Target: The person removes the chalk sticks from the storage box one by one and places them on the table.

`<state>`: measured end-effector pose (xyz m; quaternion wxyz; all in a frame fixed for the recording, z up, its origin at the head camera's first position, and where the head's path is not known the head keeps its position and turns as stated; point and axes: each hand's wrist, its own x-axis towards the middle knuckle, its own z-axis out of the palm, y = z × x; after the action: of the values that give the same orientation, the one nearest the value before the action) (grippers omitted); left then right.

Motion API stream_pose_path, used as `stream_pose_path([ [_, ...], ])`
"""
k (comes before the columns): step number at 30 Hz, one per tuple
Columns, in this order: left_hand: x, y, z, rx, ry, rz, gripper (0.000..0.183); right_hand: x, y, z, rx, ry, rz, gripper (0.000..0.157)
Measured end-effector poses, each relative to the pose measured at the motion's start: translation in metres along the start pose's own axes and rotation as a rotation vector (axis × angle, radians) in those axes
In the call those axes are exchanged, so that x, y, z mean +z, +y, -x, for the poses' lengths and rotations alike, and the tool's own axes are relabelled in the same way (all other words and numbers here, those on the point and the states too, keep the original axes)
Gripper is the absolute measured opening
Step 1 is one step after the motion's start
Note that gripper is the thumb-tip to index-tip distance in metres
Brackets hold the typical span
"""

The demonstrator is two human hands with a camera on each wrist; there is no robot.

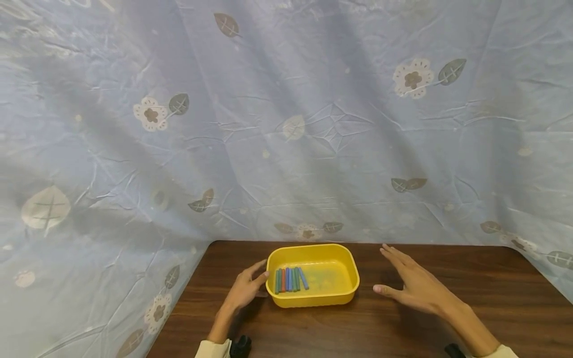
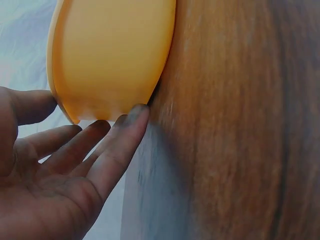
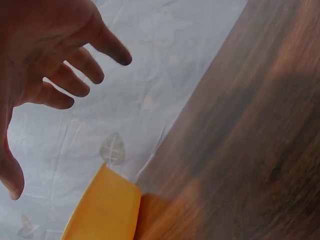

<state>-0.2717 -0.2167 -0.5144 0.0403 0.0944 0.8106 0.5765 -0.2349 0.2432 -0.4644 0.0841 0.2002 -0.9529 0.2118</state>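
A yellow plastic tray (image 1: pixel 313 300) sits on the table. Lined up along its left half are several chalk sticks (image 1: pixel 287 280), green, blue and one red; the rightmost blue one leans. My left hand (image 1: pixel 243 288) is at the tray's left end. In the left wrist view its thumb (image 2: pixel 37 106) meets the rim and its fairly straight fingers (image 2: pixel 120 157) touch the outer wall. Apart from the tray on the right, my right hand (image 1: pixel 418 286) hovers over the table, fingers spread, holding nothing. The right wrist view shows the tray's corner (image 3: pixel 107 210) below that hand.
The dark wooden table (image 1: pixel 470 268) extends to both sides of the tray. A pale patterned cloth (image 1: pixel 313 124) hangs behind and along the left side of the table. Bluish powder marks the tray's floor (image 1: pixel 331 278) right of the chalk.
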Motion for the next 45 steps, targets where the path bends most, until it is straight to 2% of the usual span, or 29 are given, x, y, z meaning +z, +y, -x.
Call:
stream_pose_path([
  [10,0.005,0.001,0.004,-0.011,-0.024,0.051,0.054,0.011,-0.002,-0.009,-0.046,-0.018,-0.092,0.095],
  [18,0.007,0.003,0.006,-0.020,-0.022,0.053,0.053,0.016,-0.005,-0.022,-0.087,-0.007,-0.158,0.090],
  [28,0.007,0.005,0.008,-0.027,-0.009,0.042,0.052,0.022,-0.012,-0.034,-0.098,-0.002,-0.214,0.085],
  [36,0.005,0.005,0.006,-0.047,0.000,0.066,0.052,0.024,-0.017,-0.044,-0.121,0.007,-0.215,0.086],
  [45,0.003,0.008,0.001,-0.060,0.023,0.048,0.051,0.023,-0.023,-0.052,-0.132,-0.009,-0.232,0.084],
])
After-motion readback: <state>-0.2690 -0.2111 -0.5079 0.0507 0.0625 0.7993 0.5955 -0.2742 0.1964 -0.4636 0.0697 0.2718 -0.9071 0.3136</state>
